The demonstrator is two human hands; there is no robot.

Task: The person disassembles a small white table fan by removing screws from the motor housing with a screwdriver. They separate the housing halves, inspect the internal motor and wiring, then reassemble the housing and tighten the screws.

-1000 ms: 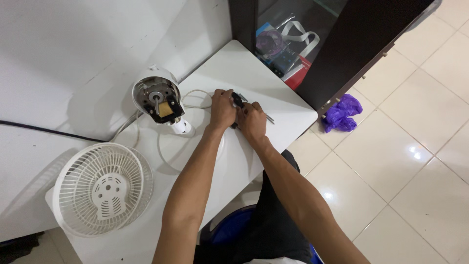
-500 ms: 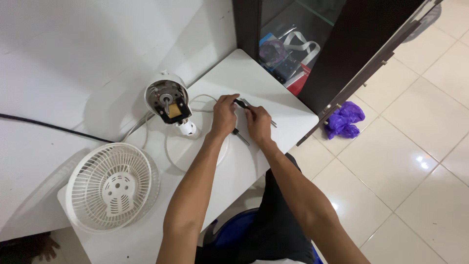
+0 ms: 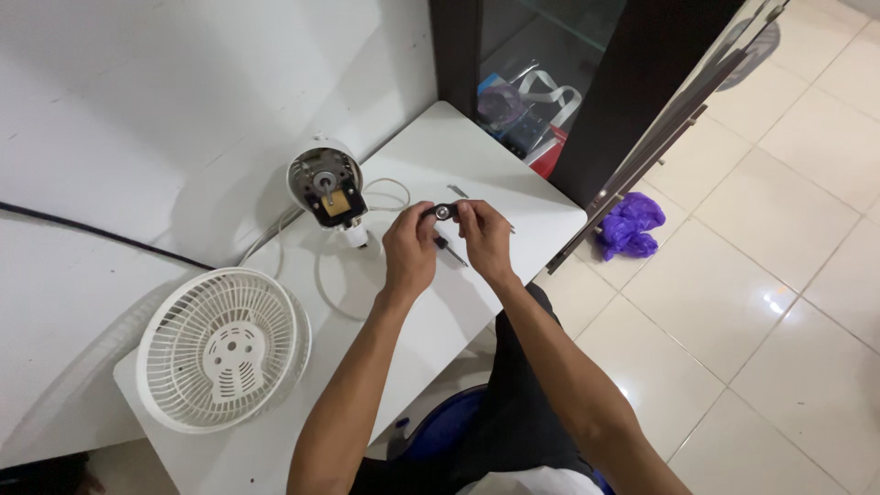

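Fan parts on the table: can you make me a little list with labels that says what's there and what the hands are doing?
Left hand: pinches a small dark round part from its left side
Right hand: pinches the same part from the right
Under the hands: a thin dark tool lying on the white table
Fan motor: white housing, open front, shaft showing, stands behind the hands
Cord: white, looped on the table beside the motor
Fan grille: white, lying flat at the left end
Floor: purple bag on pale tiles
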